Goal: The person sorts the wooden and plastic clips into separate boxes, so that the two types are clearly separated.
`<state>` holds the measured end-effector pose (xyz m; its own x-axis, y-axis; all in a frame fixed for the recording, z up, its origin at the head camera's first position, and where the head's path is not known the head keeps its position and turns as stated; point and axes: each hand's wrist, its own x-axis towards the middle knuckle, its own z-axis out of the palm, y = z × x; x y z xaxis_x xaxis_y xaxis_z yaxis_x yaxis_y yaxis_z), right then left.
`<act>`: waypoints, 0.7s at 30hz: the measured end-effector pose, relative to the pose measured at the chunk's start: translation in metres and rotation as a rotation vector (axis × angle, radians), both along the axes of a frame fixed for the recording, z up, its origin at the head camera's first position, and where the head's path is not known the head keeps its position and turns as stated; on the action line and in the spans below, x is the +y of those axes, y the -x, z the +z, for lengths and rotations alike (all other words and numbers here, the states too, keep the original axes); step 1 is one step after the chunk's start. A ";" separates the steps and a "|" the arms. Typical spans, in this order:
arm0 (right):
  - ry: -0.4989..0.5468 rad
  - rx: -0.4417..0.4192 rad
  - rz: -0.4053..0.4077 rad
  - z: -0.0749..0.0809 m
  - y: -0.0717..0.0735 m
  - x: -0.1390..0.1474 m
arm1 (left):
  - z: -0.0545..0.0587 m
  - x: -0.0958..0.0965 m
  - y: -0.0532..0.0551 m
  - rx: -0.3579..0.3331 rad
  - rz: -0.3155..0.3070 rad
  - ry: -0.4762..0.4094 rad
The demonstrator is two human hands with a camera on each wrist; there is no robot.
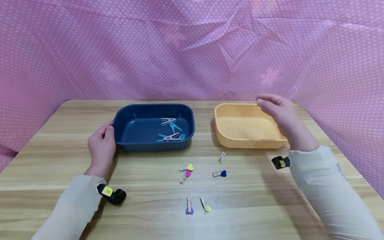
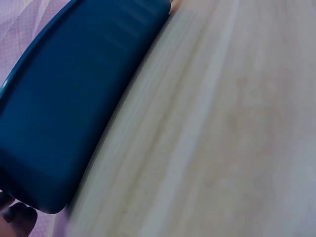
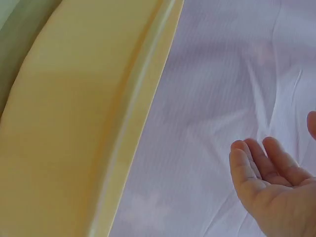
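Note:
At the left, my left hand point(image 1: 102, 146) grips the left end of a dark blue plastic basin point(image 1: 153, 147). In the left wrist view, its fingertips point(image 2: 22, 217) show at the corner of the basin. Several clothespins point(image 1: 171, 136), light blue and pale, lie in the right half of this basin. My right hand point(image 1: 282, 116) is raised over the right side of a yellow plastic basin point(image 1: 249, 143), holding nothing. Its fingers point(image 3: 242, 170) look loosely extended in the right wrist view, apart from the basin's rim.
Small wooden clothespins with hearts lie on the wooden table point(image 1: 144, 210): yellow point(image 1: 190, 167), pink point(image 1: 187, 173), dark blue point(image 1: 223, 173), purple point(image 1: 189, 211) and another yellow point(image 1: 207, 209). A plain small clothespin point(image 1: 222, 157) is near the yellow basin. A pink dotted cloth point(image 1: 180, 60) hangs behind.

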<state>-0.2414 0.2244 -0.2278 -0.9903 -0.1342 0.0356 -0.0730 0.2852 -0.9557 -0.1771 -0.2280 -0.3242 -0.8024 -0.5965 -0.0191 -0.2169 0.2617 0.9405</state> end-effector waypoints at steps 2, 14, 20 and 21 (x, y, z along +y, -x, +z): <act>-0.015 -0.006 -0.048 -0.002 0.001 0.016 | 0.001 -0.001 -0.001 0.009 0.005 -0.024; 0.087 -0.153 -0.234 -0.026 0.015 0.090 | 0.020 0.008 -0.015 0.517 0.043 0.256; 0.042 -0.187 -0.278 -0.038 0.013 0.112 | 0.030 0.028 -0.029 0.706 -0.126 0.385; 0.035 -0.189 -0.278 -0.040 0.013 0.114 | 0.031 0.032 -0.031 0.728 -0.169 0.415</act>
